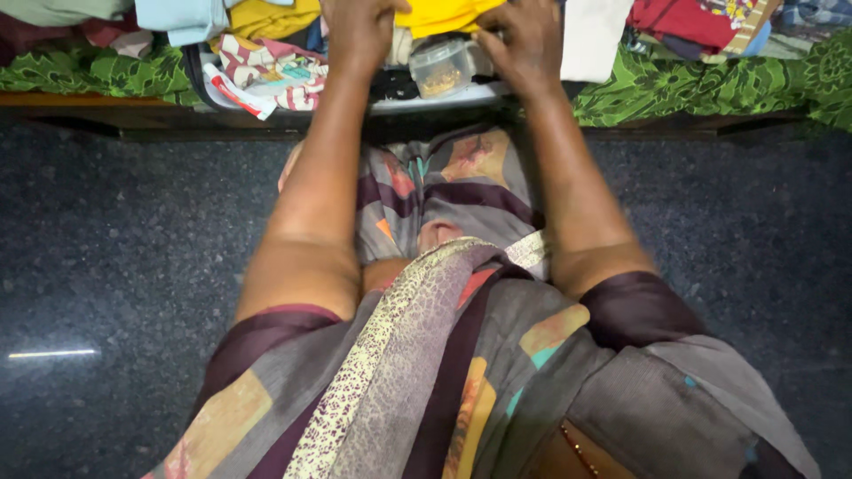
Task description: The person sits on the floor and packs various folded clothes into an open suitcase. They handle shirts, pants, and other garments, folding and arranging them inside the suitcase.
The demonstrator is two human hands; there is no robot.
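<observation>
Landmark: one clear plastic container (441, 66), lidded, brownish contents inside, lying on the bed edge at top centre.
Yellow cloth: one (444, 13), folded, just behind the container, between both hands.
Left hand: one (359, 31), left of the container, fingers curled down onto the yellow cloth; whether it pinches the cloth cannot be told.
Right hand: one (524, 40), just right of the container, fingers bent over the cloth's edge, touching it; grip not clear.
Green patterned bedspread: one (674, 84), under the container, running to both sides.
White folded cloth: one (590, 35), right of the container, beyond the right hand.
Patterned red-and-white pouch: one (266, 71), left of the container.
Dark speckled floor: one (115, 266), below the container.
</observation>
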